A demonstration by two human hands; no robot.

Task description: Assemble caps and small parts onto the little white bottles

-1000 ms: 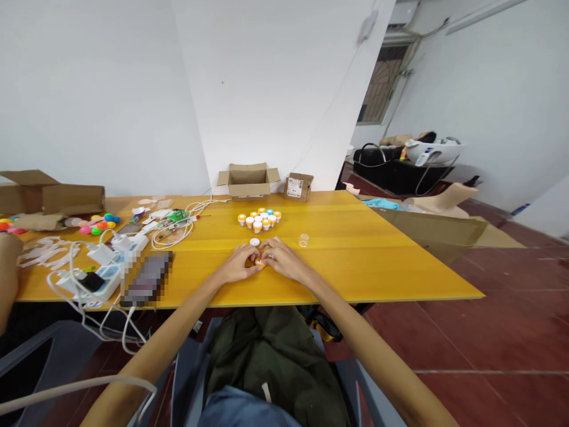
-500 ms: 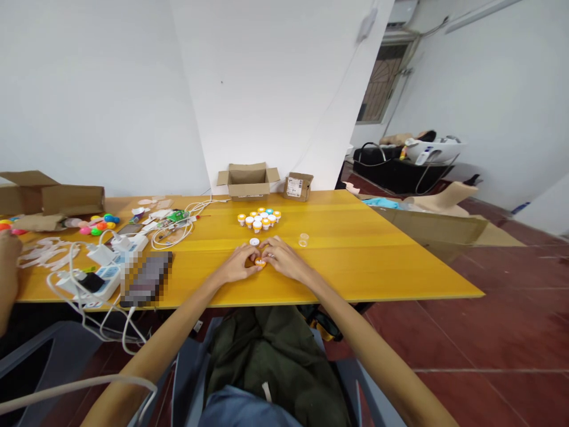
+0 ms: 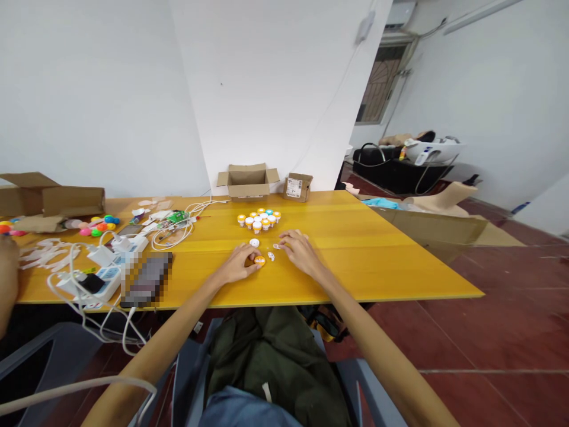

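Note:
My left hand (image 3: 240, 264) rests at the table's near side, its thumb and index finger closed round a small orange-rimmed white cup (image 3: 260, 261). Just to the right of the cup lies a small white piece with dark spots (image 3: 271, 256). A similar spotted piece (image 3: 276, 246) is at the fingertips of my right hand (image 3: 299, 252), which appears to pinch it; the thumb is partly hidden. Behind the left fingers sits a round white cap (image 3: 254, 242). Farther back, several orange-and-white cups (image 3: 258, 222) stand grouped together, one with a blue rim.
Two cardboard boxes, one open (image 3: 248, 184) and one smaller (image 3: 298, 187), stand by the wall. On the left are a phone (image 3: 146, 279), power strips (image 3: 111, 273), cables, and colourful balls (image 3: 98, 225). Another person's arm (image 3: 8, 279) shows at the left edge.
My right hand has moved right, away from the left hand, with a spotted piece at its fingertips. The clear ring behind it is now hidden. My left hand stays at the cup.

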